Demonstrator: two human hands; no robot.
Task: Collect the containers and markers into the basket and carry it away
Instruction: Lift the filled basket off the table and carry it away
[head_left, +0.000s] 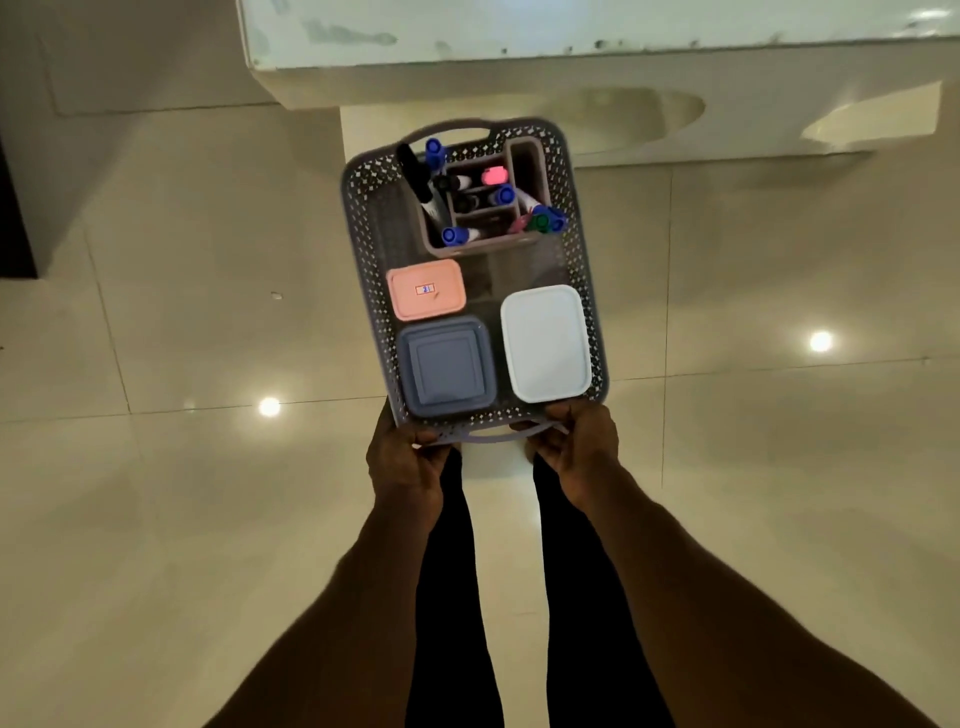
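The collecting part looks finished, and the person is now carrying the basket (358, 249) away. It is hanging in the air over the glossy tiled floor (156, 467) in the middle of the frame, apart from the pale tabletop (571, 31) running along the upper edge.

Inside the basket, a pink container (427, 289) is sitting at middle left, a blue-grey container (447, 368) just below it, and a white container (545, 343) beside that on the right. A compartmented holder (524, 161) in the upper part is carrying the markers (457, 235), several standing slanted, some lying loose by its right side.

Both arms are reaching forward and down, nearly straight. The left hand (408, 457) is gripping the near rim at its lower left corner, fingers curled under the edge. The right hand (576, 439) is gripping the near handle and rim at the lower right, fingers curled round it.

The next move, as I judge it, is calling for walking on while keeping the basket level, since all the hold is at the near end and the far end could dip, tipping the slanted markers out.
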